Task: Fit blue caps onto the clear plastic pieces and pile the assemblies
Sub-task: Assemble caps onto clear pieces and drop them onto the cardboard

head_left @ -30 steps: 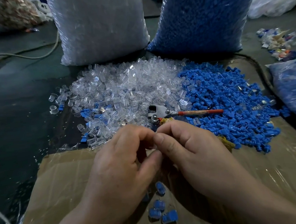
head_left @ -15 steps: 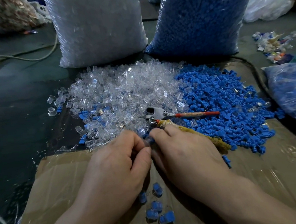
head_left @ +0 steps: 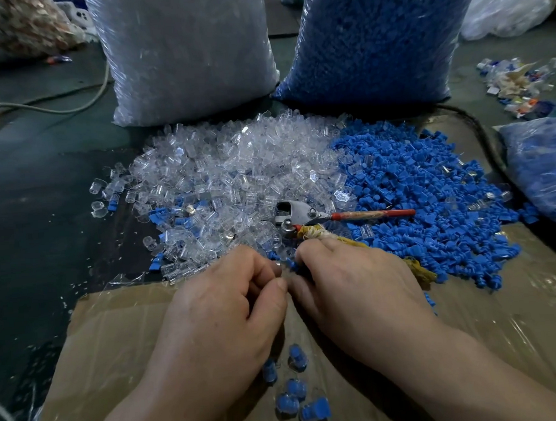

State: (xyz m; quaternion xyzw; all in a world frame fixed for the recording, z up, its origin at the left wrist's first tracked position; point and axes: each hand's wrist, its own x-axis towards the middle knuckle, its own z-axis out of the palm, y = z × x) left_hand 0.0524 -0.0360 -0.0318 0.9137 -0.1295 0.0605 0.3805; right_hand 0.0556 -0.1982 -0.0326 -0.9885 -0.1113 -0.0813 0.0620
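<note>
A heap of clear plastic pieces [head_left: 235, 174] lies beside a heap of blue caps [head_left: 432, 194]. My left hand [head_left: 221, 314] and my right hand [head_left: 356, 290] meet at the near edge of the clear heap, fingertips together. My left fingers pinch a clear piece that is mostly hidden. A blue cap [head_left: 292, 264] shows between my right fingertips, pressed against it. Several finished blue-and-clear assemblies [head_left: 297, 391] lie on the cardboard [head_left: 115, 344] below my hands.
Pliers with a red handle [head_left: 335, 216] lie between the heaps. A big bag of clear pieces [head_left: 188, 49] and a bag of blue caps [head_left: 373, 35] stand behind. Another blue-filled bag [head_left: 544, 168] sits at right, scraps [head_left: 523, 88] beyond, a cable [head_left: 52, 107] at left.
Both hands have moved forward from over the cardboard to the near edge of the clear heap, still pressed together. A blue cap now shows between the fingertips.
</note>
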